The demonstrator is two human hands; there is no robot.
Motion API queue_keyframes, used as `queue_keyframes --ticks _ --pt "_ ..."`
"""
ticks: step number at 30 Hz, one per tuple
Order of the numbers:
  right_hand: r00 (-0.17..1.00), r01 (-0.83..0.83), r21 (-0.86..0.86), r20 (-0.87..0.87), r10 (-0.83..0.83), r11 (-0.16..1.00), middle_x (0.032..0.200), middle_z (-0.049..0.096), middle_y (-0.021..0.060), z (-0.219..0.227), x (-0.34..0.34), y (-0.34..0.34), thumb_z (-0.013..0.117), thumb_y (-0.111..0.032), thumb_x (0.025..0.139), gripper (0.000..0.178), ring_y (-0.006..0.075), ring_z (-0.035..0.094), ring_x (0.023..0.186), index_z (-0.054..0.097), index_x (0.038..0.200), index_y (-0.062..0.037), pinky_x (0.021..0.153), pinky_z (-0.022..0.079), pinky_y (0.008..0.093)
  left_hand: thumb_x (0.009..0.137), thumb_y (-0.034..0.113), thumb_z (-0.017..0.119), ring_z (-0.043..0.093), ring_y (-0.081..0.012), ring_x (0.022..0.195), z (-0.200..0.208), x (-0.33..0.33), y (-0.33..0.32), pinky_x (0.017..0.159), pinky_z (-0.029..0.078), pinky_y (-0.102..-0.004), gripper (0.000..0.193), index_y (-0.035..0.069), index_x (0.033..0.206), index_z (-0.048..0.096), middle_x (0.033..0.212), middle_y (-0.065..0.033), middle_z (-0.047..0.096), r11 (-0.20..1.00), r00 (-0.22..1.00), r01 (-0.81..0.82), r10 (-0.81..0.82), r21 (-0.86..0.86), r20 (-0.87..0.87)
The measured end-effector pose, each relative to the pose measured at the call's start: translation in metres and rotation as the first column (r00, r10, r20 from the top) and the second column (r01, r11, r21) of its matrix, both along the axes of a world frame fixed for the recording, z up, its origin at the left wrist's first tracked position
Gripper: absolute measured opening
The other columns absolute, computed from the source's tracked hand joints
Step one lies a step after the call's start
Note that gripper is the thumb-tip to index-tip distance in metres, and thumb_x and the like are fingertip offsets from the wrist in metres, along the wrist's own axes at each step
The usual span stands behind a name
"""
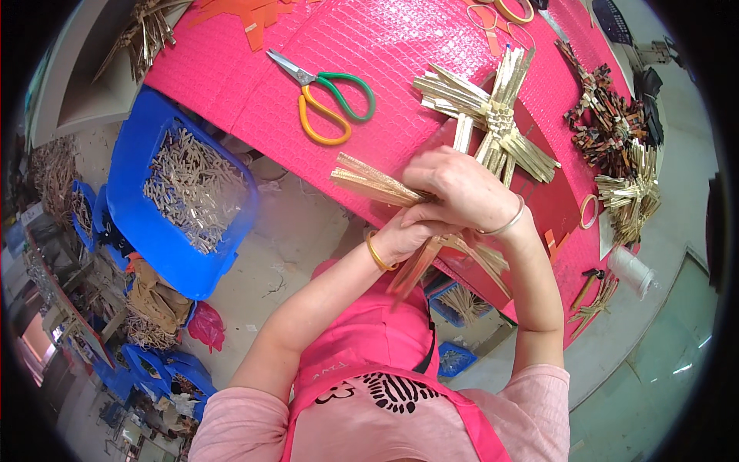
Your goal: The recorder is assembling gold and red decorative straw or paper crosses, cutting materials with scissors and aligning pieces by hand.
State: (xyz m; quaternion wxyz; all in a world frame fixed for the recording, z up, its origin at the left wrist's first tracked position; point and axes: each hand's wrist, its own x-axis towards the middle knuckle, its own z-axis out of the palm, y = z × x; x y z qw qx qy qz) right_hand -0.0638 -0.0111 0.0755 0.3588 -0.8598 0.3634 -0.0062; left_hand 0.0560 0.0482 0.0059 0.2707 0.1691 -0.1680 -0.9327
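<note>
Near the table's front edge, both hands are closed round a bundle of flat gold strips. My left hand grips it from below, a yellow band round the wrist. My right hand is folded over its middle, so the part between the fingers is hidden. Strip ends fan out to the left and hang down below the hands, slightly blurred. Just beyond my right hand lies a woven cross-shaped bundle of gold strips. Scissors with one green and one yellow handle lie farther left, blades apart.
A pink textured cover lies on the table. Left of it stands a blue bin with many short strip offcuts. Dark patterned bundles, a tape roll, a small hammer and a white spool are at the right.
</note>
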Motion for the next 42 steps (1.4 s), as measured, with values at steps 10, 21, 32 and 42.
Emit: queue_keyframes --ticks 10,21,32,42 --pt "0.681 0.731 -0.126 0.07 -0.729 0.671 0.098 0.05 0.01 -0.016 -0.032 0.132 0.065 -0.018 0.069 0.042 0.0268 0.048 0.096 0.046 0.104 -0.0046 0.096 0.024 0.0466 0.085 0.018 0.052 0.052 -0.0176 0.096 0.009 -0.05 0.031 0.086 0.041 -0.0319 0.015 0.004 0.085 0.056 0.101 -0.0098 0.056 0.918 0.908 -0.342 0.268 0.201 0.321" --pt "-0.007 0.719 -0.691 -0.113 -0.994 0.073 0.091 0.051 0.0109 -0.1 -0.236 0.269 0.064 -0.014 0.073 0.032 0.0233 0.051 0.086 0.051 0.099 -0.0009 0.076 0.041 0.0313 0.088 0.02 0.046 0.038 -0.0099 0.057 0.0 -0.074 0.072 0.091 0.038 -0.0375 0.02 0.001 0.094 0.048 0.055 0.0035 0.031 0.909 0.932 -0.358 0.334 0.212 0.14" --pt "-0.064 0.895 0.439 0.297 -0.953 0.077 0.088 0.047 0.0031 0.015 -0.146 0.232 0.052 -0.004 0.082 0.02 0.01 0.047 0.079 0.05 0.102 0.0015 0.072 0.039 0.0206 0.077 0.034 0.061 0.042 -0.0077 0.057 -0.003 -0.098 0.113 0.088 0.041 -0.0376 0.036 0.006 0.094 0.048 0.054 0.0049 0.034 0.95 0.972 -0.22 0.194 0.221 0.134" --pt "0.427 0.879 0.09 0.285 -0.858 0.467 0.096 0.039 0.0175 -0.016 -0.039 0.205 0.053 0.001 0.075 0.049 0.0305 0.045 0.084 0.039 0.122 -0.0007 0.075 0.039 0.0355 0.076 0.028 0.065 0.053 -0.0137 0.093 0.009 -0.074 0.114 0.082 0.043 -0.0278 0.042 0.005 0.106 0.047 0.097 -0.004 0.053 0.96 0.92 -0.28 0.263 0.015 0.291"
